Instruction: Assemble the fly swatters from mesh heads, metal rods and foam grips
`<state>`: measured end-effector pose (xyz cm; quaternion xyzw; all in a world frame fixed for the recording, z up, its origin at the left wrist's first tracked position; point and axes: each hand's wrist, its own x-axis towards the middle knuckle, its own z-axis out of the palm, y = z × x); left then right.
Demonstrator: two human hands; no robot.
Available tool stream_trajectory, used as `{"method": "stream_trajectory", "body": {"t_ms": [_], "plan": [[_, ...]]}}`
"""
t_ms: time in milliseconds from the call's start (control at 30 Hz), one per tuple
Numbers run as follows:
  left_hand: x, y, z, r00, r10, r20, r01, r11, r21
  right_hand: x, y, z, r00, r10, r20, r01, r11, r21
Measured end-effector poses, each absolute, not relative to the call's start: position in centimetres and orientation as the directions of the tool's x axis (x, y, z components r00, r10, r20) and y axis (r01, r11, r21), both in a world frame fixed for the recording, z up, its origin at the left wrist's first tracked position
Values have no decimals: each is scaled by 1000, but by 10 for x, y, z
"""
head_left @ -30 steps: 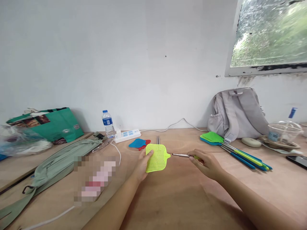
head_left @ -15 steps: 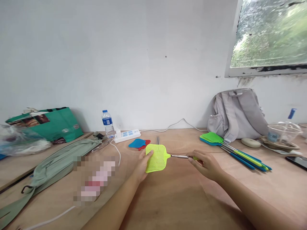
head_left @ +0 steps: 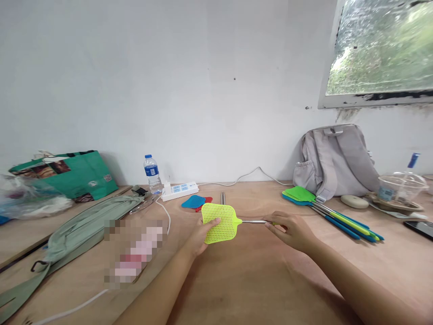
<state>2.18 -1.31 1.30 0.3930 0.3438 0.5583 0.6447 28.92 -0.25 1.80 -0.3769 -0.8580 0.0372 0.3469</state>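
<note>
A yellow-green fly swatter (head_left: 221, 223) with a perforated square head and a thin metal rod is held level above the table by both hands. My left hand (head_left: 199, 237) grips the head from its left side, thumb on the front and the other fingers behind. My right hand (head_left: 287, 230) is closed around the handle at the right end, and only a bit of its yellow-green grip shows. Behind the swatter lie a blue swatter head (head_left: 193, 201) and a red swatter head (head_left: 207, 201), partly covered. Metal rods (head_left: 223, 197) lie beside them.
Several assembled swatters (head_left: 301, 195) lie stacked at right, before a grey backpack (head_left: 338, 162). Further right are a plastic cup (head_left: 399, 187) and a phone (head_left: 419, 229). A power strip (head_left: 179, 190), water bottle (head_left: 153, 174), green-grey bag (head_left: 84, 232) and green shopping bag (head_left: 77, 178) occupy the left.
My left thumb has slid further in over the swatter head, toward its middle. The swatter head's left edge has shifted slightly left, and my right hand keeps its hold on the handle.
</note>
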Motion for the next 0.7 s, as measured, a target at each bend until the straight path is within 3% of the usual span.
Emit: {"method": "stream_trajectory", "body": {"t_ms": [133, 267, 433, 700], "plan": [[25, -20, 13, 316, 949, 16, -368, 107, 924, 296, 0, 19, -508, 659, 555, 656, 713, -247], [28, -24, 13, 389, 921, 18, -296, 107, 949, 300, 1, 18, -543, 632, 553, 637, 739, -219], [28, -26, 11, 392, 919, 39, -198, 42, 979, 296, -1, 17, -569, 623, 537, 615, 756, -226], [30, -30, 8, 359, 925, 122, 103, -169, 980, 291, -7, 19, -579, 669, 466, 630, 730, -264]]}}
